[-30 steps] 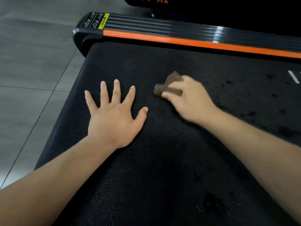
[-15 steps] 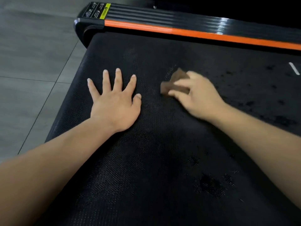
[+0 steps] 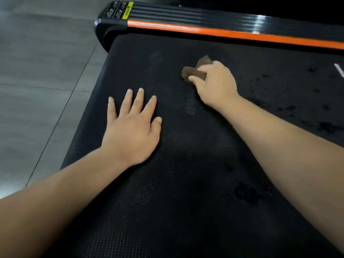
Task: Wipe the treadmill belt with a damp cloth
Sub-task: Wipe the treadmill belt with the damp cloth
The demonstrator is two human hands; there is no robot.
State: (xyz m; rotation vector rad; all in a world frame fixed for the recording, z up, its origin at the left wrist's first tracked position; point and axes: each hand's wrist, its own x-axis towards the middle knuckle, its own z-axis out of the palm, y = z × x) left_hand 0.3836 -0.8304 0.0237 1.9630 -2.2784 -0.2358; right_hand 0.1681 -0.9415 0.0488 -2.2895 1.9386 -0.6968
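Note:
The black textured treadmill belt [image 3: 186, 146] fills most of the head view. My left hand [image 3: 132, 127] lies flat on it, palm down, fingers straight and slightly spread. To its upper right, my right hand [image 3: 214, 82] grips a small brown cloth [image 3: 193, 71] and presses it onto the belt. Most of the cloth is hidden under the fingers; one corner sticks up behind them. Dark wet patches [image 3: 249, 194] mark the belt at the right and lower right.
A black side rail with an orange stripe [image 3: 223, 33] runs along the belt's far edge, with a yellow label [image 3: 126, 10] at its left end. Grey floor tiles [image 3: 37, 81] lie to the left of the belt. A white mark [image 3: 339, 70] shows at the far right.
My right hand has slid the cloth a little farther from me, toward the orange rail. My left hand stays flat, its fingers now closer together. The camera view has shifted left.

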